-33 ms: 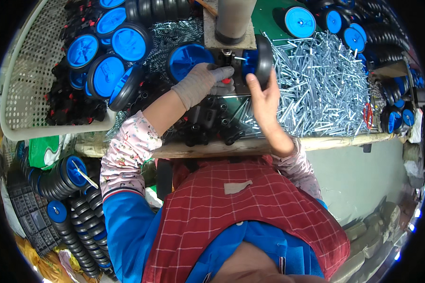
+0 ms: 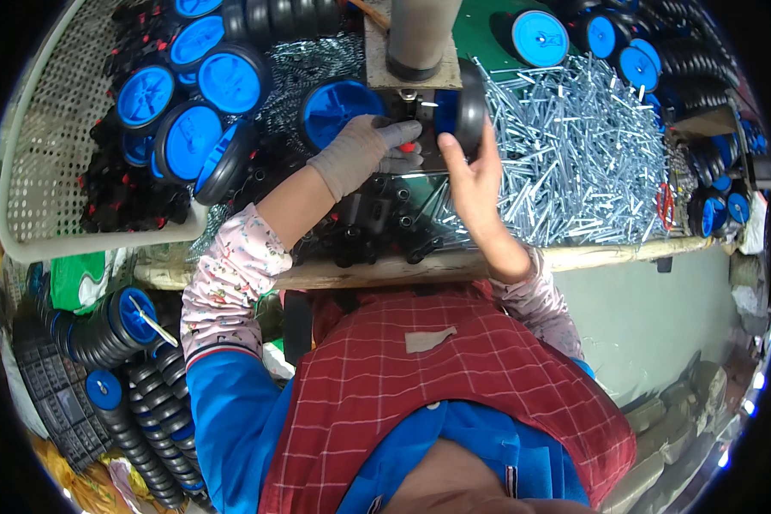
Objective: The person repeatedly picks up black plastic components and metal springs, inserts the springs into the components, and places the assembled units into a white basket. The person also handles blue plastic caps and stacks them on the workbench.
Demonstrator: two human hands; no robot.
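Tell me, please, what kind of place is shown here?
Probably a small assembly workshop for toy wheels. A workbench carries a big heap of metal pins and many blue-hubbed wheels, and the right hand holds a wheel at a press.

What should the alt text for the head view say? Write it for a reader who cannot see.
A person's bare right hand holds a black-tyred blue wheel under a grey press cylinder, while the gloved left hand steadies a small part there. A heap of silver metal pins lies right, and blue wheels fill a mesh basket left.
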